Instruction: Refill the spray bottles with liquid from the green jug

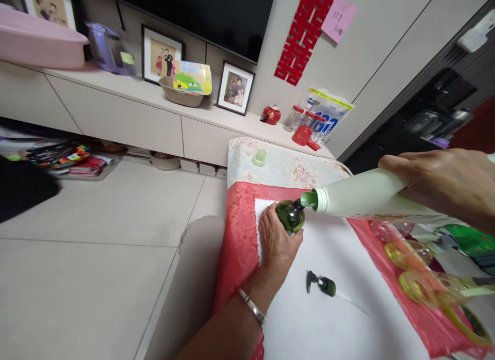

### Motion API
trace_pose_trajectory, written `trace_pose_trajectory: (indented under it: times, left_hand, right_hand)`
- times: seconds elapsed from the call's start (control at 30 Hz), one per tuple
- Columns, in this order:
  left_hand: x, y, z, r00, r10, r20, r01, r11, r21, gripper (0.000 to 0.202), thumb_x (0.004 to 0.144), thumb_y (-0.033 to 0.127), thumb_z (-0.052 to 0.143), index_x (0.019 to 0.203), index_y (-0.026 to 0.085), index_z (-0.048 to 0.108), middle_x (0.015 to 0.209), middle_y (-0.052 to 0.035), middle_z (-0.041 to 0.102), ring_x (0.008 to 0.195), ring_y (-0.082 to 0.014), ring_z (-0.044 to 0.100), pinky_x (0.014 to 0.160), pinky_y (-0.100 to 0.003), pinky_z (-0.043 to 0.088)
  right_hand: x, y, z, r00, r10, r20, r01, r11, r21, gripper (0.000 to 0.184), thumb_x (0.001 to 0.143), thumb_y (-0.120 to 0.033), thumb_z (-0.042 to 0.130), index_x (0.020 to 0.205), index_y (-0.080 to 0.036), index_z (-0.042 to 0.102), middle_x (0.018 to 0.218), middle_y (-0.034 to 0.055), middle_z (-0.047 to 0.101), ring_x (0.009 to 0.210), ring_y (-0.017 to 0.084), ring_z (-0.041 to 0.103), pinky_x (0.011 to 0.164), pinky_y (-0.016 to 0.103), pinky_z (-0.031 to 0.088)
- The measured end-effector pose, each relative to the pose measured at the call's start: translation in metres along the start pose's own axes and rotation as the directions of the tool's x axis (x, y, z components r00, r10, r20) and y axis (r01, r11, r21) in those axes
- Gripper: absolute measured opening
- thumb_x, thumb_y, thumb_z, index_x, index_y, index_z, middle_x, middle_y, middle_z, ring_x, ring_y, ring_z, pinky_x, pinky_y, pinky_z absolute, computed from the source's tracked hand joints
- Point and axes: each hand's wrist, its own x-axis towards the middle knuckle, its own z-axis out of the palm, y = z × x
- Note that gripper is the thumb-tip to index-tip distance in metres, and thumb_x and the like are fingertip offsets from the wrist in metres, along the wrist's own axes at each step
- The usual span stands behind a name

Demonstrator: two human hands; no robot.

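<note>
My left hand (275, 236), with a silver bangle at its wrist, is wrapped round a small dark green bottle (291, 216) on the white sheet (294, 329). My right hand (444, 179) grips a large pale green bottle (359, 192), tipped nearly level. Its green spout (309, 199) meets the narrow neck of the small bottle. Whether liquid is flowing I cannot tell. A dark green pump top (327, 285) with a thin clear tube lies on the sheet, nearer to me. Towards the table's far end sits a pale green cap (259, 157).
A red cloth (242, 236) lies under the sheet, over a floral cover (294, 172). Yellow-tinted jars (419, 285) stand along the right side. On the low cabinet (143, 120) are framed photos, a red pot (270, 114) and red-lidded jars (296, 117).
</note>
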Motion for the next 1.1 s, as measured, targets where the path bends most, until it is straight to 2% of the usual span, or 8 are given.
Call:
trace_pose_trajectory:
  times: [0.13, 0.27, 0.47, 0.67, 1.1]
  left_hand:
    - [0.0001, -0.0001, -0.0002, 1.000, -0.006, 0.005, 0.006, 1.000, -0.002, 0.081, 0.061, 0.014, 0.083, 0.130, 0.021, 0.042, 0.124, -0.0123, 0.060, 0.120, -0.0339, 0.058, 0.106, -0.053, 0.048]
    - [-0.0002, -0.0003, -0.0005, 1.000, 0.002, 0.003, -0.002, 1.000, 0.011, 0.081, 0.061, 0.016, 0.083, 0.130, 0.019, 0.042, 0.125, -0.0134, 0.060, 0.120, -0.0338, 0.058, 0.106, -0.052, 0.048]
    - [0.0005, 0.0001, -0.0009, 1.000, 0.003, 0.005, -0.003, 1.000, 0.010, 0.081, 0.060, 0.014, 0.083, 0.130, 0.020, 0.042, 0.124, -0.0129, 0.060, 0.120, -0.0331, 0.058, 0.106, -0.052, 0.048]
    - [0.0003, -0.0004, -0.0004, 1.000, -0.001, 0.012, 0.000, 1.000, 0.023, 0.080, 0.061, 0.015, 0.084, 0.130, 0.016, 0.043, 0.124, -0.0155, 0.061, 0.119, -0.0336, 0.058, 0.107, -0.052, 0.047]
    - [0.0000, -0.0008, 0.0000, 1.000, 0.001, 0.016, -0.001, 1.000, 0.022, 0.080, 0.062, 0.016, 0.084, 0.130, 0.016, 0.042, 0.125, -0.0149, 0.061, 0.119, -0.0336, 0.057, 0.107, -0.051, 0.047]
  right_hand:
    - [0.0003, -0.0005, -0.0013, 0.993, 0.043, 0.112, -0.039, 0.998, -0.044, 0.014, 0.082, -0.013, 0.052, 0.088, -0.026, 0.053, 0.089, 0.0006, 0.069, 0.067, 0.022, 0.063, 0.054, 0.031, 0.031]
    - [0.0001, 0.0014, -0.0012, 0.995, 0.016, 0.100, -0.012, 0.999, -0.043, 0.012, 0.085, -0.015, 0.051, 0.090, -0.026, 0.052, 0.095, 0.0007, 0.069, 0.078, 0.024, 0.066, 0.056, 0.032, 0.033]
    - [0.0004, 0.0019, -0.0004, 0.994, 0.007, 0.106, -0.001, 0.998, -0.056, 0.013, 0.084, -0.013, 0.053, 0.088, -0.025, 0.050, 0.090, 0.0005, 0.068, 0.070, 0.022, 0.064, 0.055, 0.031, 0.030]
    - [0.0016, 0.0022, -0.0008, 0.994, 0.009, 0.105, -0.001, 0.997, -0.072, 0.011, 0.087, -0.016, 0.054, 0.091, -0.026, 0.052, 0.096, -0.0009, 0.069, 0.071, 0.021, 0.063, 0.055, 0.030, 0.030]
    - [0.0075, 0.0055, 0.0050, 0.994, 0.085, 0.066, -0.086, 0.996, 0.003, 0.018, 0.076, -0.025, 0.075, 0.089, -0.028, 0.062, 0.092, -0.0032, 0.071, 0.059, 0.013, 0.050, 0.053, 0.029, 0.022]
